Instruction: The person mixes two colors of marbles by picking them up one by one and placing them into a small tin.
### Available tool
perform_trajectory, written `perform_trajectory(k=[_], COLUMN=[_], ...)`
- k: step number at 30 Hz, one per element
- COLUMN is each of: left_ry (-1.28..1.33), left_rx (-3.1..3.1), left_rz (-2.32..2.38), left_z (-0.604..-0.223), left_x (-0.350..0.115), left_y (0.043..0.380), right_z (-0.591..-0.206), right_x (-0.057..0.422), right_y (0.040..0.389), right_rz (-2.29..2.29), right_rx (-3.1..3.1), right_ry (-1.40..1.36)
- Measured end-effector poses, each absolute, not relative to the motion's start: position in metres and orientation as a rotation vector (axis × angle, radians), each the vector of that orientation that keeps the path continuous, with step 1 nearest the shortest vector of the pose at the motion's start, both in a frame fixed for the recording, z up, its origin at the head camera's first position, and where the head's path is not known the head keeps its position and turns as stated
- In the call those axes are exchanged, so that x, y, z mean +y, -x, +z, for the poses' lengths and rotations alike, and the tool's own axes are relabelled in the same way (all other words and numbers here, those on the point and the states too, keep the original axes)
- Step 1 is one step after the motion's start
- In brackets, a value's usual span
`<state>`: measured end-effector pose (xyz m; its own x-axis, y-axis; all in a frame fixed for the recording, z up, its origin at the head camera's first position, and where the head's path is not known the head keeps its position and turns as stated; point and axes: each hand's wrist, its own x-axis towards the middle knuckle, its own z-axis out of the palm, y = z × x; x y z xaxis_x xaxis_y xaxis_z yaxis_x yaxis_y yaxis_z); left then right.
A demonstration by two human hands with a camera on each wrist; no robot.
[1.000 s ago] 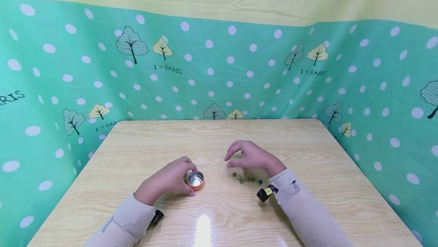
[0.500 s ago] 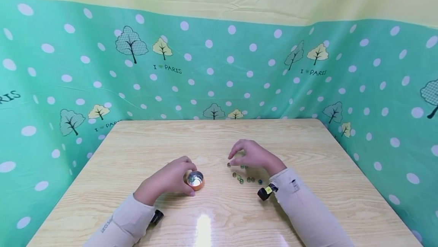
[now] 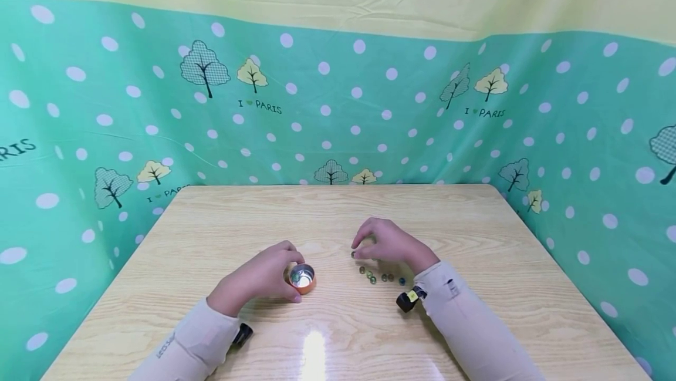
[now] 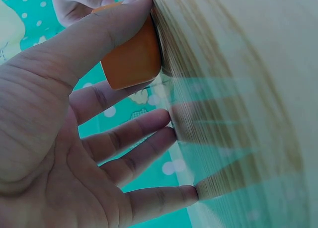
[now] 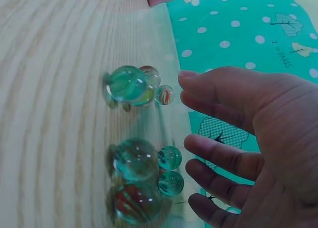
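Observation:
My left hand [image 3: 264,275] holds a small orange round tin [image 3: 302,289] on the table, thumb and forefinger around its sides. Its inside is silvery, with a greenish marble [image 3: 297,277] visible in it. In the left wrist view, the tin [image 4: 131,61] sits behind the thumb; the other fingers reach to the tabletop. My right hand [image 3: 388,241] hovers low, fingers loosely bent, thumb and forefinger tips by a single marble [image 3: 353,255]. The right wrist view shows a red-swirled marble [image 5: 164,95] just beyond those tips, seemingly apart from them.
Several loose glass marbles [image 3: 372,280] lie below the right hand, with a blue one [image 3: 402,281] near the wrist. The wooden table [image 3: 253,211] ends at a dotted green curtain [image 3: 338,117]. Wrist cameras [image 3: 408,300] sit low beside the sleeves.
My right hand has shifted slightly right from where it was a second ago. The single marble by its fingertips has come into view. My left hand and the tin have stayed in place.

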<state>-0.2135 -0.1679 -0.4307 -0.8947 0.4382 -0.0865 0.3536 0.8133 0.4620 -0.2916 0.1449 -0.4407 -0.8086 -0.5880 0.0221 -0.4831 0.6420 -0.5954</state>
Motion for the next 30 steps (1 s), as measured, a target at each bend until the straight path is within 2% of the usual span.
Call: perform_trajectory(k=[30], left_ry=[-0.602], left_rx=[2.802], left_rz=[0.679], left_z=[-0.4314], left_x=[-0.1673], left_y=[0.2135], right_z=[-0.4460], right_x=[0.1361], right_y=[0.2878], right_rz=[-0.806], right_rx=[2.752], right_ry=[0.887])
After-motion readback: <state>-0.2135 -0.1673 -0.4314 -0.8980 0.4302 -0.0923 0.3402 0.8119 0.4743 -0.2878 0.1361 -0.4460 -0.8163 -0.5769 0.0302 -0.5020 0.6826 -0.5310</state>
